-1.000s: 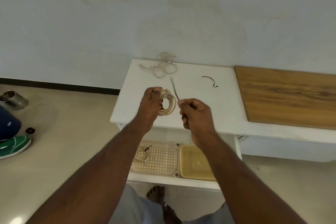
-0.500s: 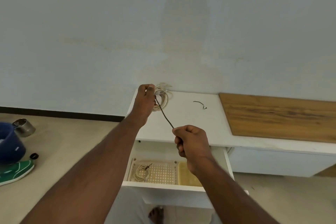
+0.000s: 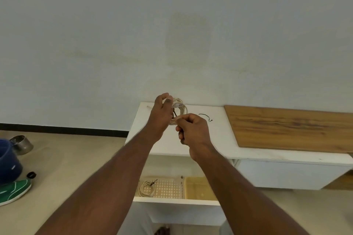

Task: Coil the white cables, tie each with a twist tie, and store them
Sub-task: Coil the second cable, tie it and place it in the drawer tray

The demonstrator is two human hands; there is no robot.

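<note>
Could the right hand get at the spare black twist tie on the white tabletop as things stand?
Probably not yet: the right hand pinches the tie at the coil; the spare twist tie lies unobstructed beside it.

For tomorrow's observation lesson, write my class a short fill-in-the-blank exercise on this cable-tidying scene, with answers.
1. The left hand holds a coiled white ____.
2. The right hand pinches a dark twist ____.
3. A tied coil already lies in the open ____.
4. A spare tie lies on the white ____.

Answers: cable; tie; drawer; tabletop
</note>
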